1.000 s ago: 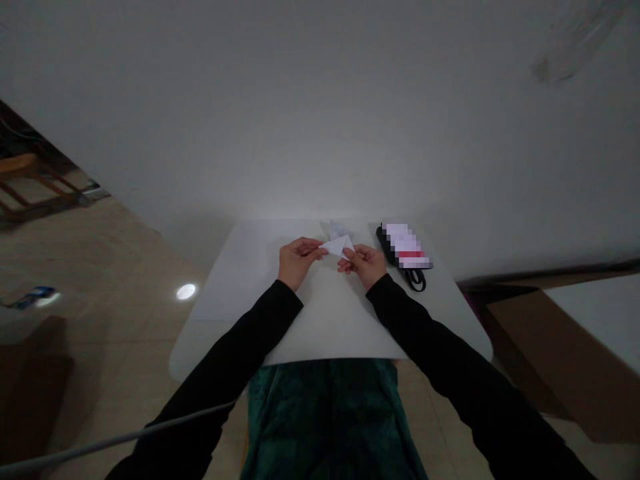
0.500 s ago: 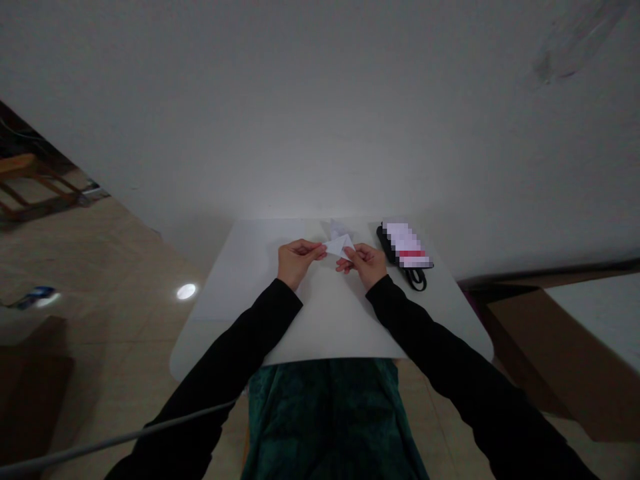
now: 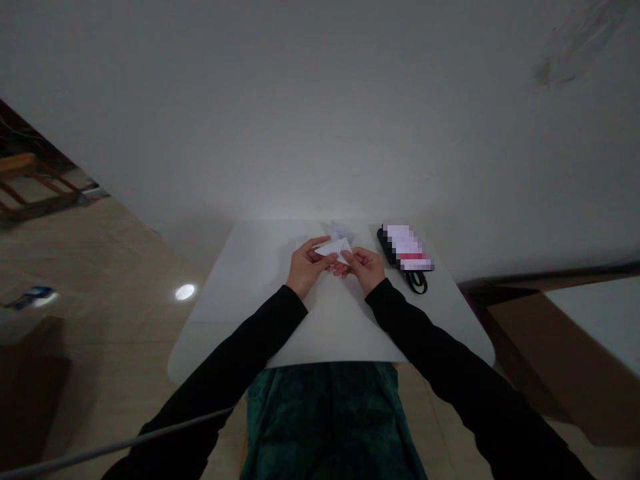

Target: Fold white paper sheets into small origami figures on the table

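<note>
A small folded piece of white paper [image 3: 334, 247], pointed toward the left, is held above the table between both hands. My left hand [image 3: 307, 265] grips its lower left edge, thumb in front and fingers behind. On the right side, my right hand [image 3: 366, 265] pinches the paper's corner between thumb and fingers. Just beyond the held paper, another pale folded paper piece [image 3: 341, 230] stands on the table, partly hidden; its full shape cannot be made out.
The white table [image 3: 330, 333] stands against a grey wall. A phone [image 3: 407, 247] with a lit, blurred screen rests on a black strapped item [image 3: 416, 281] at right. White paper sheets [image 3: 240, 273] lie at left. A cardboard box [image 3: 555, 360] is beside the table, and a cable [image 3: 125, 441] crosses my left sleeve.
My left hand has slid from the paper's left tip along its lower edge, closer to my right hand. The right hand keeps its pinch in nearly the same place.
</note>
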Tool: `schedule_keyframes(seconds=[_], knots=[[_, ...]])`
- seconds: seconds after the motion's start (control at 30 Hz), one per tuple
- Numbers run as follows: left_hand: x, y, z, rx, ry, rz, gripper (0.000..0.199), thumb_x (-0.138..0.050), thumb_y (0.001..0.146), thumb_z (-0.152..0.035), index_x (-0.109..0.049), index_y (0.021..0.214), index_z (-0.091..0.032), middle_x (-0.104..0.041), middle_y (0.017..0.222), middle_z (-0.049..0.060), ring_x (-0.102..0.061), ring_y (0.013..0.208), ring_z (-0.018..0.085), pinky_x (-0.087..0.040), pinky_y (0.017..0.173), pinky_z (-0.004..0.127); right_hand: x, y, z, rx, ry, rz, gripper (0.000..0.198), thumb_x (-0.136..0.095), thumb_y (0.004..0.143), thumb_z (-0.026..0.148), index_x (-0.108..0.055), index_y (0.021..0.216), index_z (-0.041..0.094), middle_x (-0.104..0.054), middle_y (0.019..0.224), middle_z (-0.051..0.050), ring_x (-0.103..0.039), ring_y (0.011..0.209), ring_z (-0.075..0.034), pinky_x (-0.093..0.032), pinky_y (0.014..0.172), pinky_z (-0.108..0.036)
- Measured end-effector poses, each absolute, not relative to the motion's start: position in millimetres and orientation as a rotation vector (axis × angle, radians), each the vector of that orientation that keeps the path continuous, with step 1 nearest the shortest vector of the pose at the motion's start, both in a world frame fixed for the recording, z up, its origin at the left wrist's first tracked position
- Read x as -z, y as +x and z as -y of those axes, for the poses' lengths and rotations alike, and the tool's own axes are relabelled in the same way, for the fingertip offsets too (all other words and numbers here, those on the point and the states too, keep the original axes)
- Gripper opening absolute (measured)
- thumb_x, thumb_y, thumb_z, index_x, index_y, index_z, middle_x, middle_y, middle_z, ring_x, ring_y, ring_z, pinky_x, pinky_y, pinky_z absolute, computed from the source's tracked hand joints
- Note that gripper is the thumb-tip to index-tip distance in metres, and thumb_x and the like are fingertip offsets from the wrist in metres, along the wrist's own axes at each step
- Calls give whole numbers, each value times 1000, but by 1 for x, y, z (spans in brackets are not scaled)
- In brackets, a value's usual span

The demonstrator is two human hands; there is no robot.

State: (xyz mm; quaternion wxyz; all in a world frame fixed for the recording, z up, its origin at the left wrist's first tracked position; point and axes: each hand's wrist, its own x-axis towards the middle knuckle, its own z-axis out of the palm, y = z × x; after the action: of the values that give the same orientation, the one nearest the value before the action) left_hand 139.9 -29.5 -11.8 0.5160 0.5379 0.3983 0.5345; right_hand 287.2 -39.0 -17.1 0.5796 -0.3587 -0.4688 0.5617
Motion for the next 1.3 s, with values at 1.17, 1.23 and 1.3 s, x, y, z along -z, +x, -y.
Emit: schedule_keyframes(seconds=[1.17, 1.23, 1.3], knots=[[13, 132, 26, -1266, 1357, -993, 45, -83, 59, -34, -67, 95, -12, -73, 83, 6, -65, 55, 11, -57, 57, 24, 19, 294, 36, -1441, -952, 1242, 38, -79, 61, 43, -65, 79, 12, -69, 60, -5, -66, 49, -17, -48, 43, -24], [12, 131, 26, -1229, 1339, -991, 44, -82, 60, -35, -67, 94, -10, -72, 77, 6, -65, 56, 11, -57, 58, 23, 19, 296, 36, -1462, -938, 1246, 37, -79, 61, 42, -66, 79, 12, -69, 60, -5, -66, 49, -17, -48, 43, -24], [10, 128, 24, -1165, 1334, -986, 42, -79, 64, -40, -68, 91, -9, -71, 71, 6, -67, 59, 14, -57, 59, 24, 20, 298, 35, -1490, -932, 1248, 36, -79, 61, 42, -66, 74, 12, -68, 58, -5, -66, 48, -17, -48, 42, -23]])
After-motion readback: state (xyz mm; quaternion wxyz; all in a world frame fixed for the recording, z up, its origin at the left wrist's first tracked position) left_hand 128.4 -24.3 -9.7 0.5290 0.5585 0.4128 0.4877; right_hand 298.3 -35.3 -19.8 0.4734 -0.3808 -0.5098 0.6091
